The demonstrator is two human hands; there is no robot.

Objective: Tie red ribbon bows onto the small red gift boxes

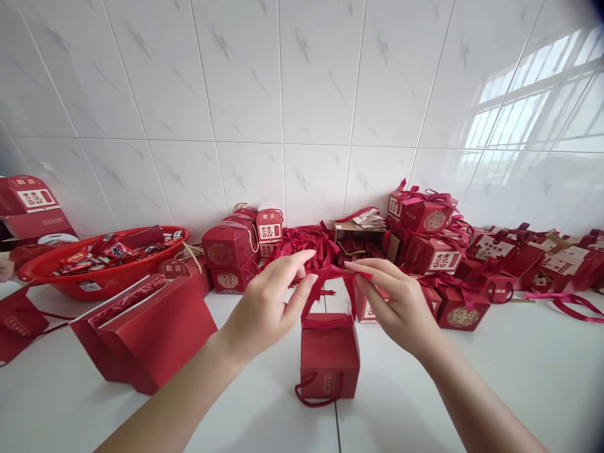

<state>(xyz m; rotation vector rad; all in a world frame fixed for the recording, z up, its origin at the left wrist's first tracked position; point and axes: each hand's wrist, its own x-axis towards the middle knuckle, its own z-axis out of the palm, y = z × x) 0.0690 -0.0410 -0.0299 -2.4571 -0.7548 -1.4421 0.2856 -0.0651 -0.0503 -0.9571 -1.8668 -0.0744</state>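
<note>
A small red gift box (330, 362) with a cord handle on its near side stands on the white table in front of me. From its top a red ribbon (350, 290) rises in a loop. Above and left of the box is my left hand (271, 299), thumb and forefinger bent near the ribbon's upper left part; the fingertips are a little apart, and whether they grip it is unclear. On the other side, my right hand (394, 302) pinches the ribbon between its fingers, level with my left.
A red basket (108, 270) of packets stands left, behind a large red bag (155, 333). Loose ribbons (311, 245) lie near the tiled wall. Ribboned boxes (431, 251) are stacked at right, with more bags (557, 258) beyond.
</note>
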